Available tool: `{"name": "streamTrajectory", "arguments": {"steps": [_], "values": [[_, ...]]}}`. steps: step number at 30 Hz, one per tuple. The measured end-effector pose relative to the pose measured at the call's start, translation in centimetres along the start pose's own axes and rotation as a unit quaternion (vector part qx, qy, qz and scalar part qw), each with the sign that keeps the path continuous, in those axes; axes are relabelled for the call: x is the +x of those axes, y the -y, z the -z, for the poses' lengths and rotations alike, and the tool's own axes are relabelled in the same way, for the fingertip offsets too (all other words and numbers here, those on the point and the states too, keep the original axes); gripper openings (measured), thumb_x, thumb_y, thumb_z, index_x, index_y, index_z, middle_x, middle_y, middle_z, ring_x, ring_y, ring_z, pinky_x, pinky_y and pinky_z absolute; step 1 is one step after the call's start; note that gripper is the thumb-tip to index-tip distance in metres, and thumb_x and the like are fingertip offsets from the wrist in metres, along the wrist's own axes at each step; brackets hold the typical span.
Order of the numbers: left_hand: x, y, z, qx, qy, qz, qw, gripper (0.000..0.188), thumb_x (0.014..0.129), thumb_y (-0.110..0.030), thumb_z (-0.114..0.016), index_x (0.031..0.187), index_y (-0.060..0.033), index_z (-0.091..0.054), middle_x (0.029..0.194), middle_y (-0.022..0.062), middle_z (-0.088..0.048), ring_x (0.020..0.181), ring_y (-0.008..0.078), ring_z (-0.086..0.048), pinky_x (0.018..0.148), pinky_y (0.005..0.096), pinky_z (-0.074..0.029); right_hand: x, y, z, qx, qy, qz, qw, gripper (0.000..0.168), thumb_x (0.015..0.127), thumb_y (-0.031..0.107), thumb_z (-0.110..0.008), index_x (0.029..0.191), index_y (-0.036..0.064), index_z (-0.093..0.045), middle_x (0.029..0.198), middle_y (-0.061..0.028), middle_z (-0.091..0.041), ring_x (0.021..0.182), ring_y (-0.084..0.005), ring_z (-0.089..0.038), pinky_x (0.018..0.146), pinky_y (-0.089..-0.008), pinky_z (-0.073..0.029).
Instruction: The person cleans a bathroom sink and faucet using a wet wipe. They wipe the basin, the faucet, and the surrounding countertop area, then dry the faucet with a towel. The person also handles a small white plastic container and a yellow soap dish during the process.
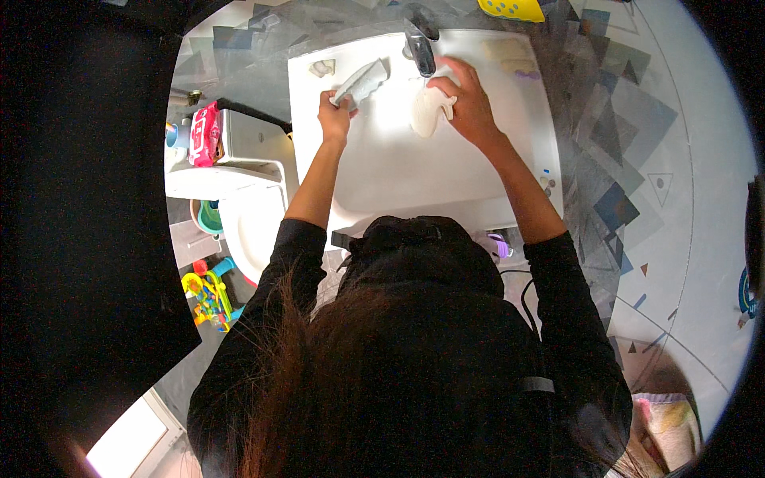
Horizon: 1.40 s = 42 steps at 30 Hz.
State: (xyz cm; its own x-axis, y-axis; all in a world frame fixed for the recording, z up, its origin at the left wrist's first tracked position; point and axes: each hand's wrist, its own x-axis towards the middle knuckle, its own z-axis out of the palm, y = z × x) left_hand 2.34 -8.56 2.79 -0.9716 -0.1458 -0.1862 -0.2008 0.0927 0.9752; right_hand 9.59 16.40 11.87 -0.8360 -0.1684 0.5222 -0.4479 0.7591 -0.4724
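Observation:
My left hand grips the near end of a pale grey, wavy-edged piece over the left side of a white washbasin. Its exact kind is unclear. My right hand holds a cream, fish-shaped piece with a forked tail, its thumb side against that tail. This piece is just below the spout of a black faucet. One finger of the right hand reaches up beside the faucet. Glare whitens the basin between the two pieces, so I cannot tell whether water runs.
A crumpled pale item lies on the basin's back left rim. Small bits dot its right rim. At left stand a white toilet, a pink wipes pack on its tank, and colourful toys. A yellow item is behind.

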Motion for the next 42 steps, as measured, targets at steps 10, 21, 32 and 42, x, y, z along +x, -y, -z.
{"name": "streamTrajectory", "arguments": {"steps": [10, 21, 32, 42], "values": [[-3.1, -5.2, 3.3, 0.226, -0.041, -0.458, 0.859, 0.036, 0.071, 0.020, -0.049, 0.093, -0.0057, -0.037, 0.125, 0.0148, -0.052, 0.109, 0.0308, -0.054, 0.080, 0.0316, -0.048, 4.0, 0.1, 1.6, -0.070, 0.036, 0.059, 0.995, 0.007, 0.077, -0.002, -0.051, 0.080, 0.003, -0.054, 0.139, -0.0096, -0.036, 0.128, -0.0287, -0.033, 0.102, -0.0380, -0.032], [-6.0, -11.8, 5.5, 0.184, -0.048, -0.573, 0.797, 0.030, 0.071, 0.009, -0.062, 0.093, -0.0036, -0.045, 0.118, 0.0164, -0.057, 0.105, 0.0308, -0.057, 0.079, 0.0313, -0.048, 0.5, 2.0, 3.7, 0.003, 0.161, -0.235, 0.959, 0.008, 0.082, 0.004, -0.050, 0.090, 0.005, -0.051, 0.107, -0.0185, -0.059, 0.098, -0.0335, -0.058, 0.079, -0.0412, -0.048], [-6.1, -3.4, 1.2, 0.628, 0.215, -0.158, 0.731, 0.036, 0.078, 0.003, -0.052, 0.113, -0.0018, -0.050, 0.095, 0.0221, -0.062, 0.081, 0.0300, -0.064, 0.070, 0.0387, -0.053, -9.0, -5.7, 1.7, -0.160, 0.153, -0.254, 0.942, 0.030, 0.088, 0.021, -0.047, 0.114, 0.005, -0.045, 0.081, -0.0216, -0.061, 0.075, -0.0367, -0.062, 0.065, -0.0474, -0.048], [-8.4, -7.2, -1.9, -0.055, 0.352, 0.151, 0.922, 0.053, 0.095, -0.034, -0.039, 0.129, 0.0056, -0.031, 0.114, 0.0217, -0.053, 0.092, 0.0279, -0.062, 0.073, 0.0302, -0.057, -6.4, -1.8, 0.1, 0.262, -0.134, -0.355, 0.887, 0.034, 0.091, 0.027, -0.049, 0.112, 0.001, -0.051, 0.106, -0.0164, -0.058, 0.098, -0.0262, -0.055, 0.086, -0.0355, -0.042]]}}
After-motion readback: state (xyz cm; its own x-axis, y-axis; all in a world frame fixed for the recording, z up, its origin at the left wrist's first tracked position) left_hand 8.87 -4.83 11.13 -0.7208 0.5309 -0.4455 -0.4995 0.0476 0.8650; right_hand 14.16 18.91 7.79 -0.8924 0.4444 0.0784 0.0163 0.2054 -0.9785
